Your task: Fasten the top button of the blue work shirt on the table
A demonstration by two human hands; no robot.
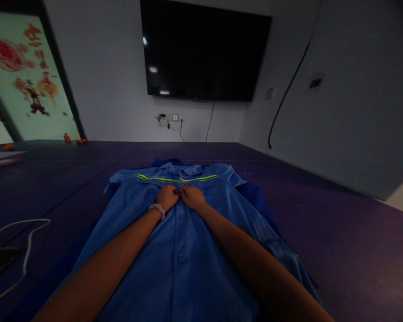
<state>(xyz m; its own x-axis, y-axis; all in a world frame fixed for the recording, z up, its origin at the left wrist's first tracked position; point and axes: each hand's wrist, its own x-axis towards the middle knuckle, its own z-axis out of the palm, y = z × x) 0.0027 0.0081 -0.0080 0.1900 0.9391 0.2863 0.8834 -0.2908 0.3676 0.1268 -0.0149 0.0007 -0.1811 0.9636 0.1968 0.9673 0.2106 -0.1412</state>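
Observation:
A blue short-sleeved shirt [147, 250] lies spread face up before me, its collar at the far end. Yellow-green stripes [199, 179] cross its chest, and buttons [182, 258] run down the front placket. My left hand [167, 197] and my right hand [192, 197] meet at the placket just below the stripes. Both have their fingers closed in a pinch on the shirt's front edges. Whatever button lies between the fingertips is hidden. Darker blue cloth [255, 197] shows from under the shirt on the right and behind the collar.
The shirt rests on a dark purple surface [322, 214]. At the left lie a white cable [29, 246] and a dark flat device [3, 261]. Small orange objects [67, 137] sit near the glass door. A large screen [208, 49] hangs on the far wall.

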